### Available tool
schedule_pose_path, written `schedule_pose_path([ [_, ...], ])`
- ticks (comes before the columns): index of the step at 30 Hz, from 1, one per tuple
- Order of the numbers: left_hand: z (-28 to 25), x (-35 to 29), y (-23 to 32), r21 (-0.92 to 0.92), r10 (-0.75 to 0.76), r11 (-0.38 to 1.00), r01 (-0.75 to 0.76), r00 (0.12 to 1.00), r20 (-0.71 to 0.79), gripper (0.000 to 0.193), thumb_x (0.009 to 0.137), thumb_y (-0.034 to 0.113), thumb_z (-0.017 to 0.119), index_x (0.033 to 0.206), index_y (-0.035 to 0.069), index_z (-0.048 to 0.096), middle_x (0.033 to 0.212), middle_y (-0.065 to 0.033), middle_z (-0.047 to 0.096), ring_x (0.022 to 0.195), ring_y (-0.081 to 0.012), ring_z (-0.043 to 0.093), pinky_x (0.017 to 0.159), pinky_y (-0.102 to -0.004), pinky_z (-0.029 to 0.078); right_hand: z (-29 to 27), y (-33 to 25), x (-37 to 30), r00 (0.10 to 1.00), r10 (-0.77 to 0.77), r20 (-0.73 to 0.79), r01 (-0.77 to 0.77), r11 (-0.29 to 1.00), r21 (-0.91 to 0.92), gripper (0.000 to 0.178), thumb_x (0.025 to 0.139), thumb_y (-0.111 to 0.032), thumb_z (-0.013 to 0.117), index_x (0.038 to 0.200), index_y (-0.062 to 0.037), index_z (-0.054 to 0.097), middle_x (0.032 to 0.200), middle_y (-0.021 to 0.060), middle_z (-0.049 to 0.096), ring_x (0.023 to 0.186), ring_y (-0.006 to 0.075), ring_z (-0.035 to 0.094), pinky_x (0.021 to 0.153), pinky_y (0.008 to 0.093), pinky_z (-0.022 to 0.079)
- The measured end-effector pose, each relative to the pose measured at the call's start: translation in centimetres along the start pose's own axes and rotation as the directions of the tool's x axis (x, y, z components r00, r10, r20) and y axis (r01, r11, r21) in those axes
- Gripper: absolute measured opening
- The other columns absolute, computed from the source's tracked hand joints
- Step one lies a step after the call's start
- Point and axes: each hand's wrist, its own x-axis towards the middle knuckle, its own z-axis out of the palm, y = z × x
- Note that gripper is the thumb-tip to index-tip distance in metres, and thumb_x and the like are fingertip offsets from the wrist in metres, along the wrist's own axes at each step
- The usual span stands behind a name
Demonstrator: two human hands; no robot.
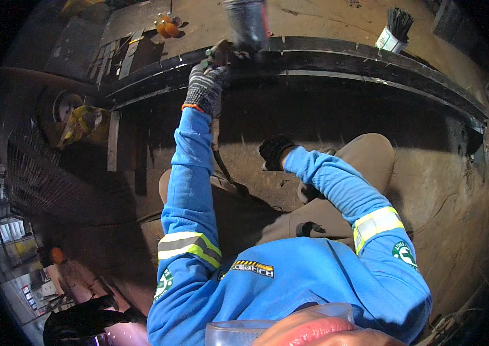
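Spreading under everything, the brown ground [446, 196] is the widest thing in view. A long dark metal beam [336, 57] runs across its upper part, its line bent by the lens. Below the beam is a person [290, 271] in blue with reflective sleeve bands, legs folded. A dark mesh panel [37, 167] fills the left side, with a yellow-patterned sack [83, 124] near its upper end. A blurred grey shape [247, 23] with a reddish edge comes down from the top, close beside the left hand [207, 78]. That hand, in a striped grey glove, reaches the beam with fingers curled around a small tool whose outline is unclear. The right hand [274, 153], dark-gloved, hangs beside the knee, fingers bent; whether it grips anything cannot be told. Beyond the beam stands a white tub [388, 42] of thin black rods [400, 23]; orange bottles [169, 29] lie at upper left. Thinnest is a dark cable [223, 167] below the left wrist.
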Motion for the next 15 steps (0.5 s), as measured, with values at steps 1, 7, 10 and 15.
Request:
schedule_pose_path([
  [1,-0.4,0.2,-0.1,0.1,-0.011,0.995,0.015,0.999,-0.034,0.024,0.078,0.005,0.057,0.102,0.005,0.057,0.08,-0.0005,0.058,0.07,-0.0132,0.053,0.063,-0.0251,0.043,0.4,0.2,0.0,0.989,-0.026,-0.144,0.029,0.999,0.016,0.054,0.073,-0.044,0.062,0.112,-0.008,0.056,0.114,0.0144,0.056,0.107,0.03,0.052,0.088,0.0438,0.042],
  [7,-3.3,-2.2,2.4,-0.202,0.097,0.962,-0.182,0.924,-0.37,0.015,0.079,0.013,0.058,0.09,0.003,0.064,0.078,-0.0043,0.061,0.062,-0.0171,0.053,0.059,-0.0298,0.043,-1.4,4.5,2.0,0.989,0.143,-0.024,-0.141,0.988,0.069,0.06,0.076,-0.046,0.056,0.121,-0.007,0.05,0.117,0.0149,0.055,0.11,0.0308,0.051,0.09,0.0419,0.042],
  [10,-6.6,-3.4,3.0,0.164,0.161,0.981,-0.101,0.9,-0.406,0.016,0.079,0.017,0.057,0.085,0.003,0.064,0.073,-0.0026,0.059,0.06,-0.0138,0.05,0.056,-0.0289,0.04,-7.0,9.5,0.3,0.883,0.434,-0.181,-0.431,0.901,0.055,0.057,0.068,-0.037,0.068,0.115,-0.0066,0.054,0.117,0.0178,0.054,0.109,0.0344,0.051,0.091,0.0456,0.041],
  [15,-11.9,-4.6,1.1,0.911,0.212,0.411,-0.008,0.973,-0.088,0.023,0.079,0.013,0.054,0.102,0.012,0.059,0.07,0.0005,0.055,0.055,-0.0149,0.05,0.047,-0.0298,0.039,-10.9,22.5,-0.1,0.663,0.59,-0.461,-0.64,0.766,0.059,0.101,0.05,-0.033,0.083,0.132,-0.0061,0.032,0.136,0.02,0.032,0.127,0.0369,0.029,0.1,0.0524,0.026],
])
